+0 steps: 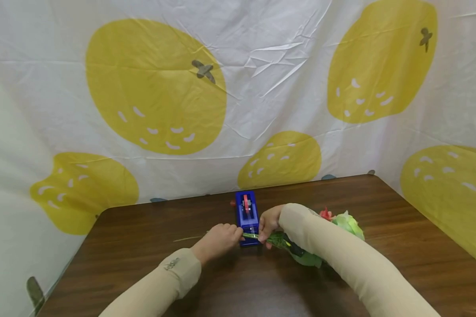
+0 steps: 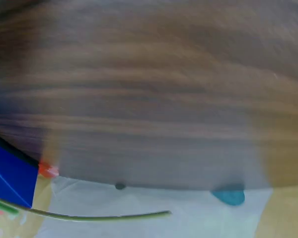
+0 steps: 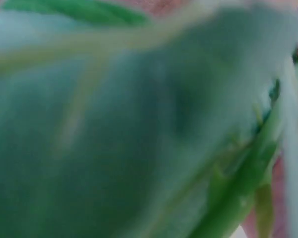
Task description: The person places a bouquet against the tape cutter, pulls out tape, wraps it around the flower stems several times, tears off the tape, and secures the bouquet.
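Green along the stems (image 1: 251, 236), stretched crosswise at the centre of the head frame, over the near end of a blue box (image 1: 254, 220), perhaps a tape dispenser. Gripped just left of the box by the left hand (image 1: 221, 240), with fingers curled round; pinched just right of it by the right hand (image 1: 269, 223), between thumb and fingers. Probably held at two points to keep the bundle gathered and level, with a short stretch bare between. Past the left hand, toward the left of the frame, one thin stalk (image 2: 114, 217) with a free end. Box turned lengthwise away from the person, seemingly to offer its near end to both hands.

Right of centre, a red flower (image 1: 326, 214), a pale green bloom (image 1: 350, 224) and a broad leaf (image 1: 307, 259), partly screened by the right sleeve (image 1: 341, 253). In the right wrist view, mostly blurred foliage, in the way of the pinch. Beneath, a brown table (image 1: 143, 229); behind, a fruit-printed curtain (image 1: 262, 101).
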A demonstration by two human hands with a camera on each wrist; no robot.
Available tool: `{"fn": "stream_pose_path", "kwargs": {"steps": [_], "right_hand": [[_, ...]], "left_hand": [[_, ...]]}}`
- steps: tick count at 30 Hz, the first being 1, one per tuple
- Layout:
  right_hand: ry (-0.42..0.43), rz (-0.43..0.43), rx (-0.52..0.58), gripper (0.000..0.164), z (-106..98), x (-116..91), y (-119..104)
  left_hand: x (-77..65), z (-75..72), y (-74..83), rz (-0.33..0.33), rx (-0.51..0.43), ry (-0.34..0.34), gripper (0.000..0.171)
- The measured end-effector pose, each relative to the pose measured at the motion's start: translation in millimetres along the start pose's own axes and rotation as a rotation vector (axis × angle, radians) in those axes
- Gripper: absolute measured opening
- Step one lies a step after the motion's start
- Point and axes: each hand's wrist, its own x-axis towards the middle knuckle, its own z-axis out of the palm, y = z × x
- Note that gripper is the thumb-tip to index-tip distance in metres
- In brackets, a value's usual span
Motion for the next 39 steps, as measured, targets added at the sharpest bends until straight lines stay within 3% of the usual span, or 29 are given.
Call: {"fn": "stream_pose_path", "kwargs": {"steps": [3,9,13,17,21,23,26,33,39], "right_hand": [[0.026,-0.015,-0.044,0.015,1.0,1.8,1.7],[0.060,-0.017,-0.131,0.016,0.6,6.4,5.7],[0.080,-0.009,-0.155,0.016,0.5,7.3,6.2],[0.119,-0.022,-0.185,0.015,2.9,7.4,4.9],[0.184,-0.029,-0.256,0.013,5.6,8.1,3.7],[0.218,-0.026,-0.286,0.012,6.1,8.9,3.7],[0.249,-0.016,-0.295,0.012,5.9,9.3,3.9],[0.302,-0.022,-0.337,0.018,3.1,8.2,5.0],[0.305,-0.034,-0.285,0.018,2.2,5.7,5.2]], "left_hand": [[2.8,-4.4,0.5,-0.106,-0.130,-0.130,0.027],[13.8,-11.6,-11.4,-0.466,-0.601,-0.433,0.035],[18.1,-10.9,-22.2,-0.611,-0.906,-0.596,0.041],[16.0,-10.7,-28.4,-0.738,-1.279,-0.752,0.042],[12.8,-11.7,-31.1,-0.773,-1.521,-0.854,0.041],[12.0,-11.9,-31.5,-0.769,-1.565,-0.872,0.039],[10.8,-12.1,-30.2,-0.733,-1.555,-0.842,0.035],[5.1,-10.7,-22.9,-0.691,-1.470,-0.654,0.028],[-0.1,-8.2,-14.7,-0.678,-1.392,-0.518,0.025]]}}
